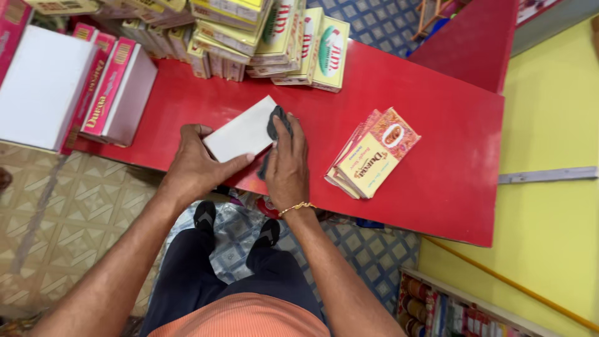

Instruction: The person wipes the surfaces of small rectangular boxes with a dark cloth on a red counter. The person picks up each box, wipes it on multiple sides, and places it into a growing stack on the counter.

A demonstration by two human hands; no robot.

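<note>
At the counter's (437, 187) near edge, the left hand (196, 165) pins a plain white carton (240, 132), its fingers spread flat over the box's 7 o'clock corner, gripping nothing else. The right hand (287, 163), fingers curled closed around a dark cloth (274, 125), presses at its 3 o'clock side. The box looks light, stiff and smooth, best held by its edges. Yellow-pink flat packets (371, 156) lie at 3 o'clock; stacked cartons (274, 37) beyond at 12.
</note>
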